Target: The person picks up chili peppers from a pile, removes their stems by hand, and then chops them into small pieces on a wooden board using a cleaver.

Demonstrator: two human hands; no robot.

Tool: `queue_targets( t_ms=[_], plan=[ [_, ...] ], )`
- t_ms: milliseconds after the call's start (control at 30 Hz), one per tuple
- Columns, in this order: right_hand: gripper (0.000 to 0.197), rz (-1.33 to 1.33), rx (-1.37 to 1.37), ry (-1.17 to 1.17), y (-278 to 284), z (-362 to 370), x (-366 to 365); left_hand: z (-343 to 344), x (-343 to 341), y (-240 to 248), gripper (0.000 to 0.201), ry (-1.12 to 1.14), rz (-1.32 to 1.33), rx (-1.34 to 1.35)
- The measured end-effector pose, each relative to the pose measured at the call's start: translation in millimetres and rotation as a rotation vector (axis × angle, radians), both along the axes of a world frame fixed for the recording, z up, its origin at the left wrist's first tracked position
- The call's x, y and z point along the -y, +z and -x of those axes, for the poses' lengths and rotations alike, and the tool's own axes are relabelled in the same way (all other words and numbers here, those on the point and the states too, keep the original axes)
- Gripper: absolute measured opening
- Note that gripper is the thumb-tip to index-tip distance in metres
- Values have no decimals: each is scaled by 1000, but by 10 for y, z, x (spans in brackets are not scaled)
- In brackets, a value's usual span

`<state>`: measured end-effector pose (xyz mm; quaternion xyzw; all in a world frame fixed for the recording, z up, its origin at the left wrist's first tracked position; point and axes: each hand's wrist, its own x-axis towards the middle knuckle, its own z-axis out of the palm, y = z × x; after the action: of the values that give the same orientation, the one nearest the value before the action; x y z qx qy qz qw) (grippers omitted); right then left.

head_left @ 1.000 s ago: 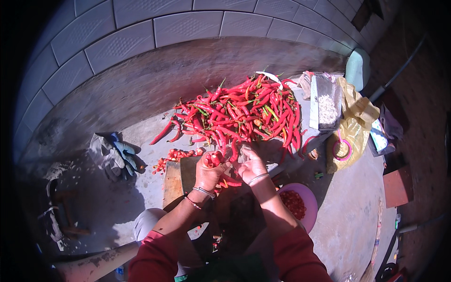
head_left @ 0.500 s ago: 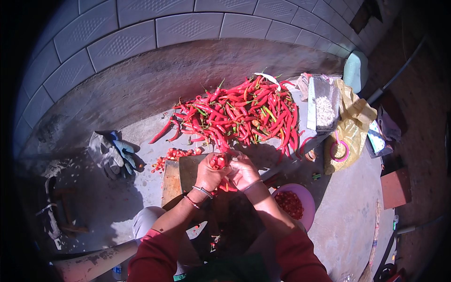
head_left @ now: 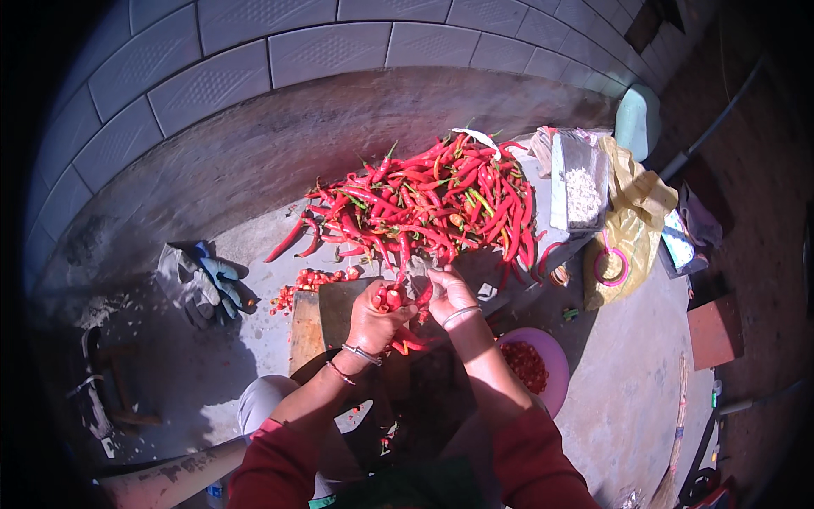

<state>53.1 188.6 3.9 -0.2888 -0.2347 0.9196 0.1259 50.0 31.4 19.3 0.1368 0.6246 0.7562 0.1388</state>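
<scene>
Peppers, red and bunched with rounded ends showing at the top, are clamped in my left hand, its fingers wrapped around them. Half a second ago my right hand was pressed against that fist, the two together at the bunch; now it has drawn off a little to the right, and there is a gap between the palms. Its thumb and fingers are gathered near another bit of red beside the fist, with a greyish blur just ahead of them; I cannot tell whether they pinch anything. As I judge it, the change leaves my left hand bearing the bunch alone, the right one no longer propping it.

Below the fist, more red peppers stick out. The wooden block stands just left of my left hand, and chopped pieces lie beyond it on the ground. Straight ahead, near my hands, spreads the heap of whole peppers, which looks much as it did a moment ago. Beside my right forearm, partly hidden by it, sits the purple bowl with red bits inside. So the difference I notice is in my hands, not in what surrounds them.
</scene>
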Motion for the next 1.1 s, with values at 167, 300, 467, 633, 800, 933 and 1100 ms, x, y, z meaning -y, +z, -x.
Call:
queue_targets(
  t_ms=[167,300,467,633,800,933,1100],
  plan=[
    [25,66,-79,30,-165,156,-290,-21,51,87,30,-22,-45,29],
    [28,67,-59,-102,-344,355,-596,-18,69,170,27,-15,-87,75],
    [26,-92,-160,17,-293,278,-1131,115,248,241,24,-57,-204,225],
    [69,-1751,346,234,-33,120,-942,182,290,214,23,-40,-324,285],
    [50,-1523,-235,830,665,18,-67,166,313,290,16,-29,-303,332],
    [35,-1828,-425,800,761,-53,115,229,335,298,17,-66,-434,323],
    [29,-1702,-221,524,852,-126,168,198,329,392,17,-101,-432,318]
  ],
)
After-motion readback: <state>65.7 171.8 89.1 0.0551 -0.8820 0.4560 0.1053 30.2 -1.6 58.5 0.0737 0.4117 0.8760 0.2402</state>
